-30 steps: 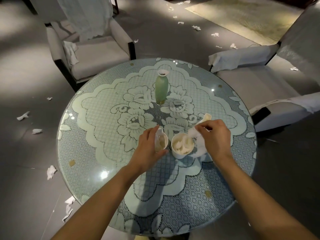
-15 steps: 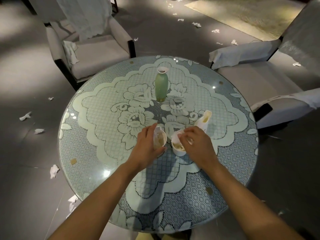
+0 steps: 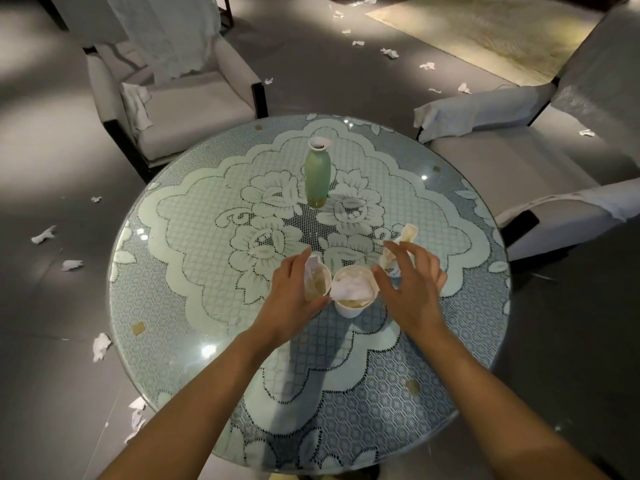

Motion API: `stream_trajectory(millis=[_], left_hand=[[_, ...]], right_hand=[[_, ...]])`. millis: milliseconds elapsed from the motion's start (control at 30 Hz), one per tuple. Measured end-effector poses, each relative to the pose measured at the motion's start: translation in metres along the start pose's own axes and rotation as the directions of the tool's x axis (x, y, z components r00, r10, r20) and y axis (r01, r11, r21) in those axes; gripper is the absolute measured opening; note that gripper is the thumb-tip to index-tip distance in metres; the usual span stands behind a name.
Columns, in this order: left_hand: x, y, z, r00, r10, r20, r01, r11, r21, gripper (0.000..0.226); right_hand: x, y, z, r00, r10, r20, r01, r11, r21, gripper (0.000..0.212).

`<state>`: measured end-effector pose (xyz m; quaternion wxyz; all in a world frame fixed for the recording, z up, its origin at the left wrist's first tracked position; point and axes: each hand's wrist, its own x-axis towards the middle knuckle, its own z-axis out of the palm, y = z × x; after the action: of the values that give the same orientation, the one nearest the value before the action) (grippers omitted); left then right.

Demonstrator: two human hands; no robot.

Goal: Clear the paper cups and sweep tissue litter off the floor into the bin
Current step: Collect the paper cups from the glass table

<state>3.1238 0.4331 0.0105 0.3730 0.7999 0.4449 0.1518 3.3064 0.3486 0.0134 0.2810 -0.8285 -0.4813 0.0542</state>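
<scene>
Since half a second ago my right hand (image 3: 415,292) has lifted off the middle paper cup (image 3: 349,308), where it was pressing down; it now hovers just right of the rim with fingers spread and holding nothing, and the tissue wad (image 3: 349,287) it pushed in sits bunched in the cup's mouth. My left hand (image 3: 294,296) has not shifted: fingers and thumb are curled round the tilted paper cup (image 3: 318,284), which touches the middle one. Behind my right fingertips a crushed paper cup (image 3: 403,237) stands on the round table (image 3: 194,306), nearer me than the green vase (image 3: 318,174)

As for progress, I judge this early. All three cups are on the table, gathered close together but none carried off. The floor is untouched: tissue scraps (image 3: 101,346) lie around the table's left side, and more are scattered beyond the armchair (image 3: 187,109) towards the rug (image 3: 485,29). I see no bin and no broom from here, so clearing the cups, then the whole sweep, is left to do
</scene>
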Motion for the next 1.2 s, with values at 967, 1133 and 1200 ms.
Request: stream_trajectory(millis=[967,1133,1200], left_hand=[[0.014,0.010,0.019,0.999,-0.003,-0.040,0.004,1.000,0.023,0.088],[0.011,0.012,0.016,1.000,0.010,-0.008,-0.010,1.000,0.018,0.091],[0.011,0.017,0.015,1.000,0.023,0.003,-0.023,1.000,-0.003,0.090]], right_hand=[[0.014,-0.009,-0.026,0.835,-0.129,0.535,0.051,0.986,0.158,0.049],[0.010,-0.008,-0.025,0.798,-0.143,0.586,0.106,0.990,0.096,0.063],[0.006,-0.007,-0.030,0.809,-0.146,0.570,0.108,0.989,0.100,0.064]])
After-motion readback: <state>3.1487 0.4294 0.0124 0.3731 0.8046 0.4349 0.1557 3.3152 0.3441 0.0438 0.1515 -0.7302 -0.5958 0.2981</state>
